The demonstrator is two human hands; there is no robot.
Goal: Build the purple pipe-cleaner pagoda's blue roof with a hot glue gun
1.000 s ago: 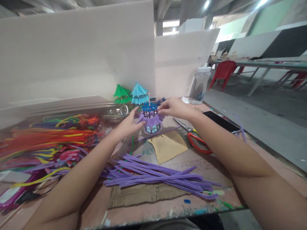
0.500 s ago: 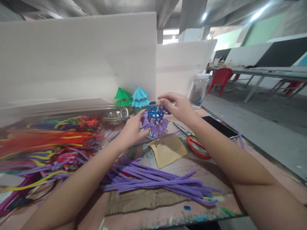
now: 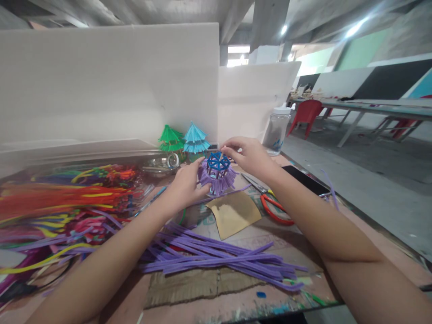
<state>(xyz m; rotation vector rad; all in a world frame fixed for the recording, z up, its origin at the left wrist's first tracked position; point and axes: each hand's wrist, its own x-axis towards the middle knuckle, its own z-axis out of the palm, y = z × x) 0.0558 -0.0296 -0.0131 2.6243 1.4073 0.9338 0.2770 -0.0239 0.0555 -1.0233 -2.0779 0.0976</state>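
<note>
A small pavilion model [image 3: 218, 180] with a purple pipe-cleaner fringe roof and a blue spoked frame on top stands in the middle of the table. My left hand [image 3: 189, 182] grips its left side, thumb in front and fingers behind. Above the blue frame, my right hand [image 3: 241, 153] pinches a thin pale stick [image 3: 221, 155] whose lower end meets the frame's centre; the fingertips partly hide it. Just in front lies a piece of tan sandpaper-like sheet [image 3: 234, 213]. Orange-handled scissors [image 3: 270, 202] rest under my right forearm.
Purple pipe cleaners [image 3: 219, 254] lie on cardboard [image 3: 182, 288] in front. Colourful pipe-cleaner bundles [image 3: 60, 198] spread at left. Behind stand a green-roofed model [image 3: 170, 139], a light-blue-roofed model [image 3: 195, 137] and a metal bowl [image 3: 158, 165]. A phone [image 3: 305, 180] and clear jar [image 3: 277, 130] are at right.
My right hand has dipped slightly, its fingertips lower on the stick above the blue frame. My left hand keeps its place on the model. The whole view has shifted a little.
</note>
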